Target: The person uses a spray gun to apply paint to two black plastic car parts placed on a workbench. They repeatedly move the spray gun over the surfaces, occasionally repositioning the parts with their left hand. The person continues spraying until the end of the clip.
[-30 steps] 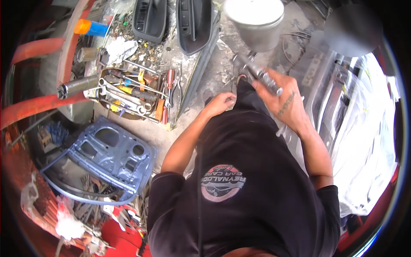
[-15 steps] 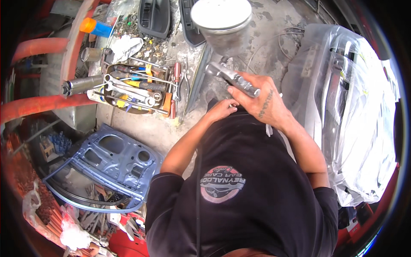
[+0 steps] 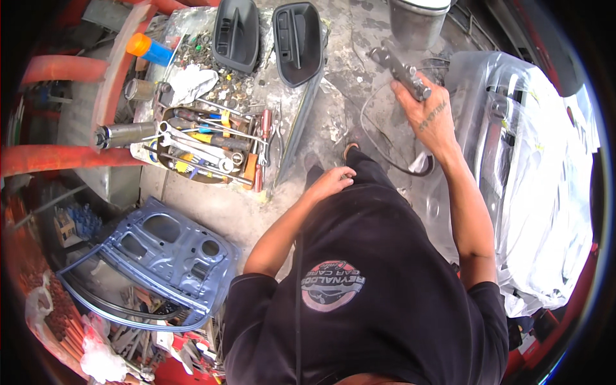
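- One elongated, dark grey metal tool (image 3: 400, 70) is held in the right hand (image 3: 428, 114), whose grip is clamped around its near end; the far end is extended past the fingers, ahead and leftward.
- The left hand (image 3: 330, 183) is held curled by the black cloth trousers (image 3: 372, 171); whether anything is clasped cannot be told.
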Demonstrator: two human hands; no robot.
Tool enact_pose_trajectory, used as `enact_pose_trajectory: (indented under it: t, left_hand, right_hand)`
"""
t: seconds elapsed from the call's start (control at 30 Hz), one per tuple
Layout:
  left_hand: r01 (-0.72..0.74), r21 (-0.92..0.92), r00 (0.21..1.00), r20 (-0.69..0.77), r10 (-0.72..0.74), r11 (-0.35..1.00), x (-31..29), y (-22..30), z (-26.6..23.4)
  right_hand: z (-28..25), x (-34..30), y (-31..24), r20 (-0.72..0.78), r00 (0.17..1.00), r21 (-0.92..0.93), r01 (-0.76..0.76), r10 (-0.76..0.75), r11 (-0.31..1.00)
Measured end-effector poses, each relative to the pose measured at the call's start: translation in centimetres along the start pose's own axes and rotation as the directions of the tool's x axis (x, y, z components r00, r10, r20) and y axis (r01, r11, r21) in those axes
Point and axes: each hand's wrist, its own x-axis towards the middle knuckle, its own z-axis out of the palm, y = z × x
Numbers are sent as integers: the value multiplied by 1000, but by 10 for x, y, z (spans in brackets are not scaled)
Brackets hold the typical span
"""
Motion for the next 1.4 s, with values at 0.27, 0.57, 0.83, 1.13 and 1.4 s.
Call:
enact_pose_trajectory:
  t: [0.27,0.57,0.83,1.13,1.4]
  left_hand:
    - [-95,33,994,-58,96,995,18,12,-1]
    - [43,-99,987,-150,-58,994,33,49,1]
    - [-51,-139,998,-35,46,989,42,40,-2]
    - [-48,-204,999,-25,44,978,0,40,-49]
    - [-54,-213,998,22,61,976,-12,13,-46]
  right_hand:
    - [17,11,-20,283,957,66,51,-68,997]
    - [37,83,-12,147,984,-66,112,-102,991]
    - [52,46,-28,282,953,49,104,-113,993]
    - [88,98,-36,47,985,-198,173,-167,965]
    - [87,88,-59,23,985,-108,172,-170,979]
